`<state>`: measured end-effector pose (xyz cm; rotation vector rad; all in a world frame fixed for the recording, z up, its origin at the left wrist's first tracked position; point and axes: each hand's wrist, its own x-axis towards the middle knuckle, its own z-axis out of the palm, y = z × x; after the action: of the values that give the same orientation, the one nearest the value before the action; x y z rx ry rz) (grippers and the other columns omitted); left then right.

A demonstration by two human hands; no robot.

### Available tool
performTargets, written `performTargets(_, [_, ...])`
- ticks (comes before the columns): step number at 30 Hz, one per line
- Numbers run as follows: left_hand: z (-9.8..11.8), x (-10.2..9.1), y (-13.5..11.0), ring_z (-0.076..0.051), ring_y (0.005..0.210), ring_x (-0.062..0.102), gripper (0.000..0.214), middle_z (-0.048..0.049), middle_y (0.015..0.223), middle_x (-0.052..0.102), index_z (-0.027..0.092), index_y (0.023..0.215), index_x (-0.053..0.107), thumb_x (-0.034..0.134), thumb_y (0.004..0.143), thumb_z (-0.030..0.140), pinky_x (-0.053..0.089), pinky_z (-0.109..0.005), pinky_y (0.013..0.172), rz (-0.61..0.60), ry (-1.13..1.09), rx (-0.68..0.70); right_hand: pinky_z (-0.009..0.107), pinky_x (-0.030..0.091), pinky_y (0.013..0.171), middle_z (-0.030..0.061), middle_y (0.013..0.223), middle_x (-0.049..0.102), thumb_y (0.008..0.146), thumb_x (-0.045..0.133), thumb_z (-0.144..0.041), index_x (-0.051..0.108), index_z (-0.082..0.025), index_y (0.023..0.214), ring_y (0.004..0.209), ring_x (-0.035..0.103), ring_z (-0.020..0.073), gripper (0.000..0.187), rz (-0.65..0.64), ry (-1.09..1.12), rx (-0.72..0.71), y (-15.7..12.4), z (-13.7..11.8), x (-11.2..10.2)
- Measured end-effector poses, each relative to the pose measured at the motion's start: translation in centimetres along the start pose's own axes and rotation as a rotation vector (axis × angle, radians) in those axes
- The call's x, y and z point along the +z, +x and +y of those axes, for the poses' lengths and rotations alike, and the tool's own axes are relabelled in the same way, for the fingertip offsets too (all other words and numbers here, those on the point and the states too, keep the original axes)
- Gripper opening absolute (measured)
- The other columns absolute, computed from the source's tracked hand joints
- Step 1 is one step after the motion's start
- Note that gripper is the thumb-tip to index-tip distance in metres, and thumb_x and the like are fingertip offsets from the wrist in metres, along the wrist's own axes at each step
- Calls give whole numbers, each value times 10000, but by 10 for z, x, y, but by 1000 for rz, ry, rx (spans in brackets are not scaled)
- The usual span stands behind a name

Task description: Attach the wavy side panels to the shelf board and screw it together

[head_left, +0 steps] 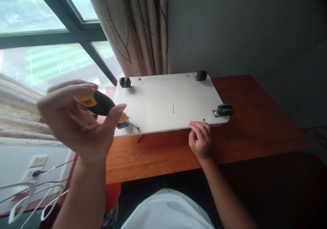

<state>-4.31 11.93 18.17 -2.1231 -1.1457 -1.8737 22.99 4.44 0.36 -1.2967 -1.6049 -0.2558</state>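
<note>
Left hand [81, 120]: clamped on a screwdriver [104, 103], nearer the corner wheel [123, 124].
Shaft: slants down rightward over the white board's [163, 99] near-left corner.
Right hand [200, 138]: at its near edge, grip unclear.

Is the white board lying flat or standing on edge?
Flat: the white board lies broad face up on the wooden table, with black casters sticking up at its corners.

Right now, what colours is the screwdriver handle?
The screwdriver handle is black and yellow-orange, shown in the head view.
</note>
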Motion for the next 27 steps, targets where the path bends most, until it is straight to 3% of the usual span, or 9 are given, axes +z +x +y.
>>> performTargets(2, [-2,-4,0,-321,1146,647,443,-36,1158,635,297,1148,635,856,763,307,627,-507,613,4,59,-55,436,540,951,49,1041,736,829,510,21,652,-239,1102,1036,672,206,403,0,0,-3,0,0,0])
performTargets(4, [0,-5,0,-309,1089,676,392,-36,1087,660,294,1121,663,843,773,308,642,-521,638,21,27,-85,434,541,949,49,1040,736,829,512,24,654,-237,1099,1034,671,206,401,2,4,-2,-1,0,0])
performTargets(9, [12,4,3,-268,1019,721,256,-18,1143,705,320,1168,668,694,914,289,637,-609,848,-17,-119,-168,441,542,950,49,1048,737,828,514,27,656,-240,1102,1040,670,210,408,5,4,6,-2,1,2])
performTargets(12, [11,8,3,-270,1080,705,221,13,1175,678,377,1192,646,597,981,336,635,-614,873,-15,-196,-117,440,543,952,48,1053,737,826,518,28,656,-242,1108,1043,671,210,414,5,10,5,-2,0,2])
performTargets(16, [2,4,2,-282,1081,696,406,12,1204,626,396,1216,614,777,848,441,641,-618,850,-28,-101,-62,435,543,955,43,1054,738,816,527,41,655,-240,1106,1047,668,206,423,14,6,-2,-2,0,1])
performTargets(19, [2,-1,2,-299,1090,690,393,-18,1133,654,350,1138,670,845,786,351,641,-605,765,11,-19,-119,438,543,959,43,1061,738,813,532,48,652,-237,1108,1046,668,204,428,8,9,2,-2,0,1])
performTargets(23, [11,-1,2,-292,1111,694,284,-12,1094,707,344,1152,679,727,882,269,608,-654,857,-32,-131,-232,447,546,959,43,1054,739,817,529,49,652,-238,1110,1047,673,208,428,3,4,7,-2,0,1])
performTargets(27, [10,-2,-1,-285,1078,713,253,-13,1147,703,342,1206,639,593,957,333,613,-670,890,-93,-253,-265,454,550,952,48,1058,739,815,530,49,649,-234,1115,1045,673,216,429,0,1,4,-1,-1,0])
